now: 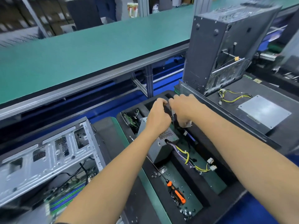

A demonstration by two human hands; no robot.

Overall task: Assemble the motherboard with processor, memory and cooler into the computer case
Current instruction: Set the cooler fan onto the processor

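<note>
Your left hand (157,113) and right hand (183,109) together gripped a dark part (171,115) over the tray's (191,178) far end. The case (48,152) holding the motherboard (68,193) lay at its left. You seemed to be fetching parts; next, carry this across.

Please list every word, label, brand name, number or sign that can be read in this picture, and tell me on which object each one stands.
No text can be read in this picture.
Grey label plate on the black case at right: no legible print.
Small yellow tag inside the upright computer case: too small to read.
Motherboard in the open case at left: markings blurred.
White and red packages in the background: print blurred.
</note>
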